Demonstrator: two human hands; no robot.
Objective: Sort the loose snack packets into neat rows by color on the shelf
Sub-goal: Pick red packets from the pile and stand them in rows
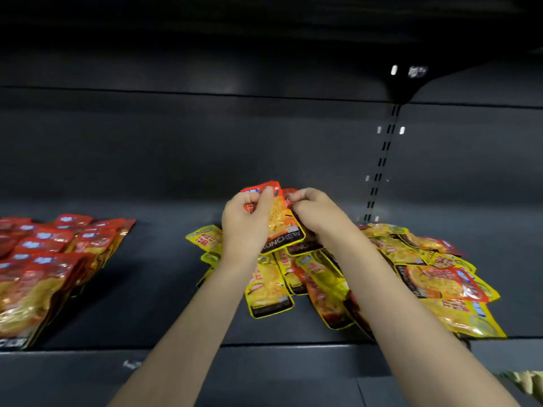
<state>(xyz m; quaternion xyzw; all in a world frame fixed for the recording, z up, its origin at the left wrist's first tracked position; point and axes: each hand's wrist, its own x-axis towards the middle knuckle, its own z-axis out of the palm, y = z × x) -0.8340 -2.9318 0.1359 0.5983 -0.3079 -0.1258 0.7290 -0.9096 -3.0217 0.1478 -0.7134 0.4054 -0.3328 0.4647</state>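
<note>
Both hands raised over the mixed pile (367, 277): left hand (246, 221) and right hand (316, 210) pinched red packets (279, 212) upright, long axis vertical between their fingers; red rows (50, 254) lay well leftward, nearer the left hand.

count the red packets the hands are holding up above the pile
2 that show: one red packet gripped by the left hand, a second red packet behind it pinched by the right hand. More may be hidden.

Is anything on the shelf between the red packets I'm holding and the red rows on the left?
Nothing visible. Bare shelf lies between the held red packets and the red rows.
</note>
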